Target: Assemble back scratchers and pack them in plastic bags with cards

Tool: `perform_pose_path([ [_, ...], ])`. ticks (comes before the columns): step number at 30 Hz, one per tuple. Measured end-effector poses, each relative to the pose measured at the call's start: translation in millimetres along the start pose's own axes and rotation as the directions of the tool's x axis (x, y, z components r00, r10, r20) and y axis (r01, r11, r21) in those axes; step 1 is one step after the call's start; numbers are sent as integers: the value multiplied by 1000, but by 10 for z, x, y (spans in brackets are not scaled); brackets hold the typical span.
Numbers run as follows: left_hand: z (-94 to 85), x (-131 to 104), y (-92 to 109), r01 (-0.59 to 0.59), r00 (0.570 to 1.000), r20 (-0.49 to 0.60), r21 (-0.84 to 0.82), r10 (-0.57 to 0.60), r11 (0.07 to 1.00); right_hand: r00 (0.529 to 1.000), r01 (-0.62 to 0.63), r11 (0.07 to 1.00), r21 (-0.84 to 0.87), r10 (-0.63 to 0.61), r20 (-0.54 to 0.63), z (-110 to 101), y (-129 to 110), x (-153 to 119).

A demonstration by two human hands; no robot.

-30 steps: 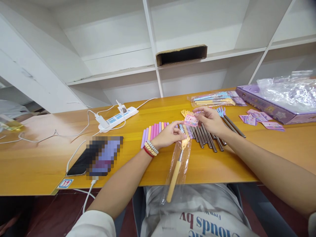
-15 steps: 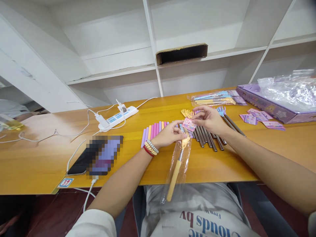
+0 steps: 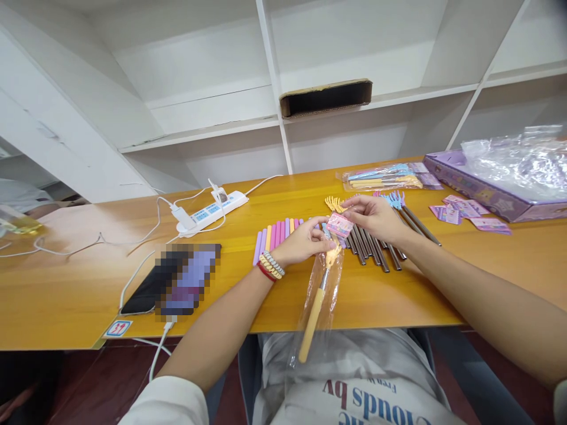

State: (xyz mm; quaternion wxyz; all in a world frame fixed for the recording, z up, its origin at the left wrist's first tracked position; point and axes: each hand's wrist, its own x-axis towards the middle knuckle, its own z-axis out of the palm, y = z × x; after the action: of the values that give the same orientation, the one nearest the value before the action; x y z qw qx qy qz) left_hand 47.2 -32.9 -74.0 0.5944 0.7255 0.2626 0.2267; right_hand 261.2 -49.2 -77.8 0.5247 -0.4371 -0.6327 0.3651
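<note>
My left hand point(image 3: 302, 241) pinches the top of a clear plastic bag point(image 3: 331, 289). Inside the bag lies a yellow back scratcher point(image 3: 316, 319), its claw end up near my fingers and its handle slanting down past the table edge. A small pink printed card point(image 3: 339, 225) is between the fingers of my right hand point(image 3: 370, 215), at the mouth of the bag. Whether the card's lower edge is inside the bag, I cannot tell. Behind my hands lie several metal back scratcher rods point(image 3: 372, 248) with coloured claws, partly hidden. Coloured handles point(image 3: 277, 233) lie in a row beside my left hand.
Bagged back scratchers point(image 3: 385, 177) lie at the back. On the right are loose printed cards point(image 3: 465, 208) and a purple box point(image 3: 500, 198) of clear bags. A power strip point(image 3: 212, 211), cables and a blurred phone-like device point(image 3: 188, 280) occupy the left. Shelves rise behind.
My right hand has shifted slightly, and the card has turned a little flatter toward me. My left hand and the bag have hardly moved.
</note>
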Motion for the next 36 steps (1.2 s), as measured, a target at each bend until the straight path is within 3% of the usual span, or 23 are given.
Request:
perform_pose_path([
  [4, 0, -1, 18, 1, 1000, 5, 18, -1, 1000, 999, 46, 999, -14, -46, -9, 13, -6, -13],
  [7, -1, 0, 25, 1, 1000, -4, 41, 0, 999, 987, 144, 973, -183, -153, -38, 26, -8, -38],
  [10, 2, -2, 19, -1, 1000, -25, 44, 2, 999, 950, 282, 863, -420, -313, -5, 44, -12, -68],
  [13, 4, -5, 9, -7, 999, -37, 18, 7, 1000, 915, 376, 758, -534, -395, 83, 64, -14, -84],
  [16, -2, -6, 5, -8, 999, -47, 3, 8, 1000, 895, 422, 717, -555, -426, 130, 78, -15, -85],
  [21, -18, -4, 4, -7, 999, -34, -7, 6, 1000, 882, 465, 747, -475, -438, 176, 87, -42, -75],
  [24, -17, -4, -4, -10, 999, -36, -6, 10, 1000, 898, 436, 787, -437, -412, 154, 93, -31, -68],
  [30, -6, -3, -2, -27, 998, -47, 38, 29, 999, 979, 204, 957, -205, -202, 31, 108, 66, -55],
  [36, 3, -23, 27, -58, 997, -41, 15, 58, 998, 984, 62, 989, -137, -38, 175, 122, 56, -57],
])
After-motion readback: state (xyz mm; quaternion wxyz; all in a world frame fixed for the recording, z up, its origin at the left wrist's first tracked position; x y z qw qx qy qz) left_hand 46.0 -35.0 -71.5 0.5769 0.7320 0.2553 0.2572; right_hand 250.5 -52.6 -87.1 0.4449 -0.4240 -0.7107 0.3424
